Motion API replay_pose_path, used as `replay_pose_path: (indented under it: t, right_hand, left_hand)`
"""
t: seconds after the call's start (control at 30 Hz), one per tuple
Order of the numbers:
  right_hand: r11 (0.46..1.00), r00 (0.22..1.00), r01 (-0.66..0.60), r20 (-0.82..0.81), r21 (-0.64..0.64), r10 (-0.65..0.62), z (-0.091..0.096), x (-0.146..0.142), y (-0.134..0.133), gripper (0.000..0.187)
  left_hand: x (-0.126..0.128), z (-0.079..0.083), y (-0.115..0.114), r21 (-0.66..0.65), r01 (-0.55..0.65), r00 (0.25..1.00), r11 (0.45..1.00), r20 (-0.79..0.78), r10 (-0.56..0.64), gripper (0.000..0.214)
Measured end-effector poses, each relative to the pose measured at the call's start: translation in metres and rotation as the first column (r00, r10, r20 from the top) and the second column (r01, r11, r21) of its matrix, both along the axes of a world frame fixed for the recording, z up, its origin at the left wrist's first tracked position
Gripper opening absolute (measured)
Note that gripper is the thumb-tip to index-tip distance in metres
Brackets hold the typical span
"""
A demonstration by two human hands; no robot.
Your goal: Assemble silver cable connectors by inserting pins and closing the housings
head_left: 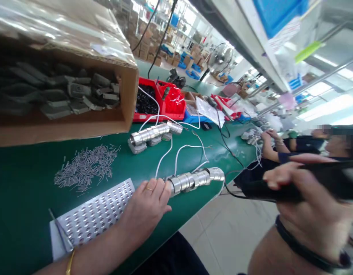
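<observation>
My left hand [149, 204] is closed over the near end of a row of shiny silver metal cylinders [190, 181] on the green bench; its fingers cover the piece they grip. White cables [176, 160] run from these cylinders. On the right, my right hand [310, 206] is raised above the floor, wrapped round a black corded power tool [333, 179] whose kind I cannot make out. Under my left forearm lies a silver tray [99, 208] of small round metal pieces, with a thin tweezers-like tool [60, 231] on it.
Behind stands another row of silver cylinders [150, 132] on grey blocks. Small metal pins [86, 168] lie heaped on the green bench [21, 183]. A cardboard box [127, 95] of grey castings and red bins [170, 112] line the back. Co-workers' hands [269, 141] work at right.
</observation>
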State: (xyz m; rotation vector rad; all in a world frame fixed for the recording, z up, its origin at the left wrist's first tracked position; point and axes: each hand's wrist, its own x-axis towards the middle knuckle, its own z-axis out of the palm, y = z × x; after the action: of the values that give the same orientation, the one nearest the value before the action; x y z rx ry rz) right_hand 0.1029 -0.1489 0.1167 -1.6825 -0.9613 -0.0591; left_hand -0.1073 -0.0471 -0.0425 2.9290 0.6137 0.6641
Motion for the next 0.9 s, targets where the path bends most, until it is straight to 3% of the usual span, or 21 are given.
replay_pose_path:
  t: [0.07,0.1,0.13,0.23,0.3,0.4,0.5,0.63,0.73,0.83,0.9]
  right_hand:
    - [0.972,0.993,0.05,-0.093,-0.23,-0.073,-0.029,0.03,-0.028,0.03]
    - [0.917,0.983,0.057,-0.136,-0.394,-0.12,-0.05,0.045,-0.041,0.034]
    - [0.876,0.969,0.061,-0.181,-0.479,-0.167,-0.072,0.059,-0.052,0.039]
    - [0.873,0.933,0.014,-0.307,-0.488,-0.187,-0.132,0.094,-0.077,0.052]
    - [0.89,0.919,-0.07,-0.377,-0.45,-0.118,-0.153,0.11,-0.085,0.06]
    - [0.886,0.887,-0.242,-0.46,-0.395,0.037,-0.156,0.129,-0.083,0.069]
    - [0.841,0.85,-0.389,-0.5,-0.377,0.168,-0.146,0.147,-0.069,0.07]
    - [0.738,0.8,-0.536,-0.526,-0.41,0.288,-0.139,0.163,-0.047,0.064]
    - [0.692,0.772,-0.594,-0.532,-0.411,0.347,-0.141,0.167,-0.037,0.063]
    - [0.686,0.761,-0.615,-0.523,-0.39,0.384,-0.145,0.169,-0.035,0.064]
    - [0.699,0.765,-0.608,-0.512,-0.376,0.391,-0.149,0.169,-0.036,0.063]
  left_hand:
    - [0.017,0.009,-0.001,-0.03,-0.019,0.99,0.999,-0.143,0.015,0.069]
    - [0.026,0.013,-0.002,-0.026,-0.031,0.981,0.999,-0.192,0.025,0.073]
    - [0.035,0.014,-0.004,-0.016,-0.046,0.972,0.999,-0.232,0.041,0.074]
    - [0.054,0.014,-0.011,0.006,-0.109,0.944,0.994,-0.312,0.106,0.073]
    - [0.061,0.013,-0.015,0.011,-0.141,0.928,0.99,-0.347,0.136,0.073]
    - [0.063,0.016,-0.015,-0.018,-0.128,0.921,0.992,-0.372,0.113,0.052]
    - [0.064,0.023,0.004,-0.136,-0.096,0.925,0.986,-0.379,0.038,0.028]
    - [0.075,0.025,0.059,-0.409,-0.103,0.914,0.907,-0.398,-0.076,0.037]
    - [0.087,0.015,0.098,-0.502,-0.065,0.894,0.863,-0.413,-0.173,0.047]
    - [0.096,0.005,0.115,-0.533,-0.05,0.88,0.845,-0.423,-0.214,0.05]
    - [0.1,0.006,0.11,-0.508,-0.061,0.878,0.859,-0.436,-0.196,0.049]
